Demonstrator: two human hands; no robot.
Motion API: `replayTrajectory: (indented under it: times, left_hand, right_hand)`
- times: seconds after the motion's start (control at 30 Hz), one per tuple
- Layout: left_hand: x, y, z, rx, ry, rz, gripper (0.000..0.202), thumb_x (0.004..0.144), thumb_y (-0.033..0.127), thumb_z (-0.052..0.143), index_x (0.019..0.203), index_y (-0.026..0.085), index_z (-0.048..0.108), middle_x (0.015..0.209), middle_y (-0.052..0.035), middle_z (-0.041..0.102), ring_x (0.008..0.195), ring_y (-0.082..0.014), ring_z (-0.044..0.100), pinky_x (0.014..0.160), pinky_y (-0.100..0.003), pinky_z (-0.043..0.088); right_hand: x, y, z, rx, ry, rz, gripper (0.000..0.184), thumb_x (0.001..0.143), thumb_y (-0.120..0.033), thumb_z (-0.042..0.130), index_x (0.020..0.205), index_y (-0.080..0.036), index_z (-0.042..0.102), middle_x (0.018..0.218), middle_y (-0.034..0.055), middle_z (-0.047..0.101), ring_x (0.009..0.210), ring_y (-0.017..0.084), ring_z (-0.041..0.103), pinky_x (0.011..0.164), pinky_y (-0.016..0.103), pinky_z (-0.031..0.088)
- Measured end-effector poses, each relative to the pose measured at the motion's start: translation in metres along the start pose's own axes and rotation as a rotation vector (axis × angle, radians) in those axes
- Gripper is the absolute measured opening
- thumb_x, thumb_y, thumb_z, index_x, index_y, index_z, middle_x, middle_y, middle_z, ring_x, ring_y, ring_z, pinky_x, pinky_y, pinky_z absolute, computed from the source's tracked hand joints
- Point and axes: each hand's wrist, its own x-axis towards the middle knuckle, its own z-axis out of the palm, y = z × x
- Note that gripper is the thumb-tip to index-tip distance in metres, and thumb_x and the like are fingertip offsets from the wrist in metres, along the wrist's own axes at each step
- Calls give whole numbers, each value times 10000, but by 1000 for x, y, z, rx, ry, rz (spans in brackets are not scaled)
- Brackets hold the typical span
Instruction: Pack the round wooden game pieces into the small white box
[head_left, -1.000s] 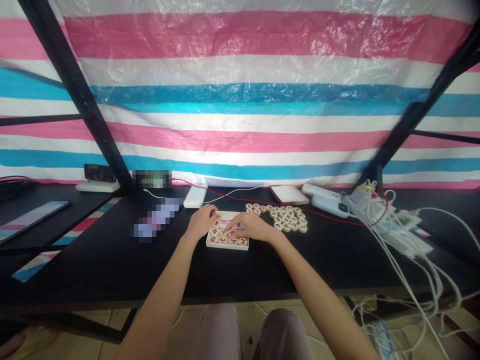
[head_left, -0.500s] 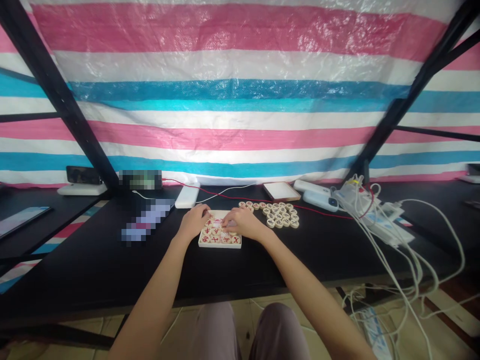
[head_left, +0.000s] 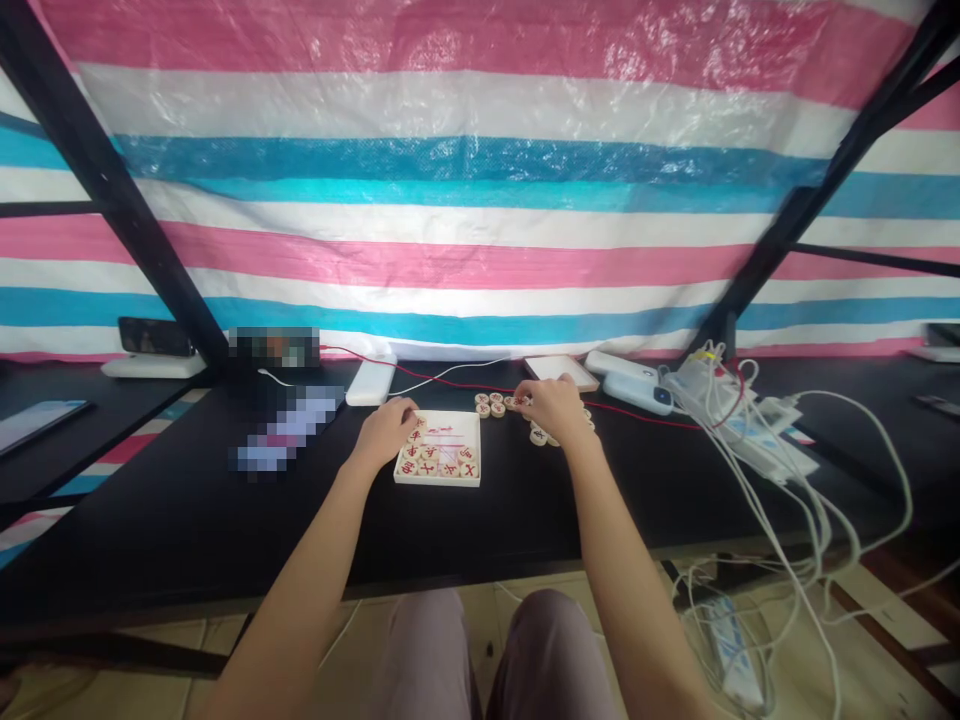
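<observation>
A shallow white tray [head_left: 472, 448] on the black table [head_left: 225, 530] holds several round wooden pieces [head_left: 437, 462] with red characters. My left hand [head_left: 386, 431] rests on the tray's left edge, fingers curled against the pieces. My right hand [head_left: 553, 406] lies over a loose heap of wooden pieces [head_left: 496, 405] just right of the tray, fingers bent down onto them. Whether it holds one I cannot make out.
A white power bank [head_left: 372, 382] and a flat lid [head_left: 561, 371] lie behind the tray. White devices [head_left: 630, 384] and a tangle of white cables [head_left: 765, 440] fill the right side. A phone on a stand [head_left: 154, 345] sits far left. A striped tarp hangs behind.
My right hand has left the tray and moved right onto the loose heap of pieces. The left hand stays at the tray's left edge. The view has tilted slightly.
</observation>
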Motion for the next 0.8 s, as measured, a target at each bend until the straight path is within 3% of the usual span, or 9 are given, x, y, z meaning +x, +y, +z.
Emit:
replayTrajectory:
  times: [0.33, 0.5, 0.67, 0.8]
  left_hand:
    - [-1, 1, 1, 16, 1, -12, 193, 819, 243, 404, 892, 223, 581, 1003, -20, 615, 908, -186, 565, 727, -268, 396]
    - [-2, 1, 1, 9, -3, -25, 193, 817, 247, 417, 900, 222, 589, 998, -22, 621, 886, -180, 568, 714, -260, 397]
    - [-1, 0, 1, 1, -4, -16, 193, 813, 242, 410, 891, 221, 586, 998, -21, 620, 898, -184, 567, 719, -264, 396]
    - [-1, -1, 1, -10, 11, -15, 189, 810, 244, 416, 889, 221, 586, 981, -21, 621, 889, -185, 568, 722, -269, 395]
  right_hand:
    - [1, -6, 9, -24, -77, -54, 174, 772, -345, 593, 734, -214, 700, 745, 67, 677, 756, 208, 577, 766, 351, 248]
    - [-1, -4, 11, 53, -39, -130, 186, 797, -325, 576, 715, -217, 703, 901, 63, 661, 906, 220, 511, 757, 340, 257]
    - [-1, -3, 7, 102, -6, -131, 176, 806, -297, 569, 730, -230, 713, 973, 49, 625, 920, 214, 482, 758, 343, 264]
    - [-1, -18, 0, 240, 91, -152, 170, 822, -320, 551, 837, -261, 709, 1002, 34, 613, 926, 197, 488, 770, 337, 273]
